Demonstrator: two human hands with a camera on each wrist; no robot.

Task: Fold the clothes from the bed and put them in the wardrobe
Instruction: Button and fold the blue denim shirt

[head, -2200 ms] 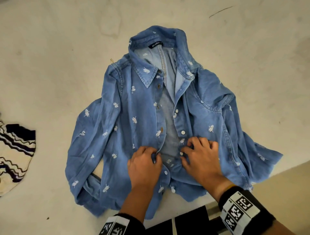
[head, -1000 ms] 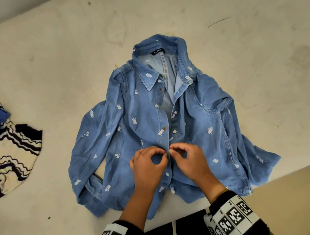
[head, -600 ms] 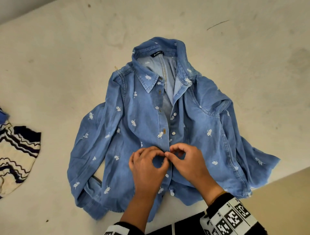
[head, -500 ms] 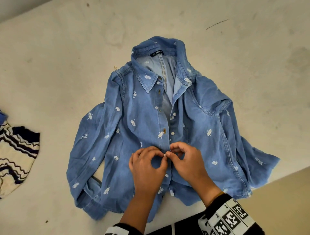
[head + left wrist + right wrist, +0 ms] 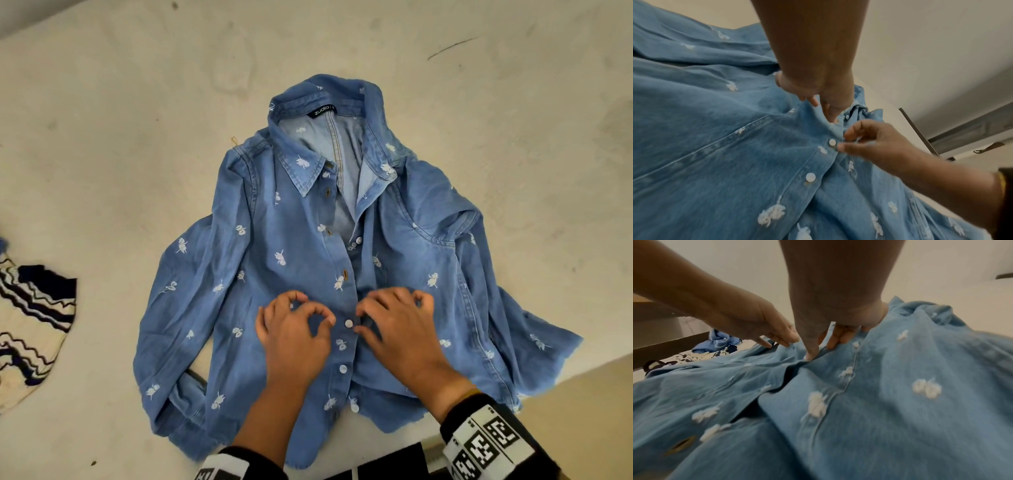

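Parted since earlier, left hand (image 5: 294,339) and right hand (image 5: 400,337) are held beside a newly fastened button (image 5: 348,323), denim shirt (image 5: 239,274) pinched by curled fingers (image 5: 322,311) of both; folding unstarted

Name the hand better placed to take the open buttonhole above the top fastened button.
Probably left. The left hand sits on the buttonhole panel of the denim shirt, its fingers just below the open buttonhole. The right hand pinches the opposite panel, across the placket.
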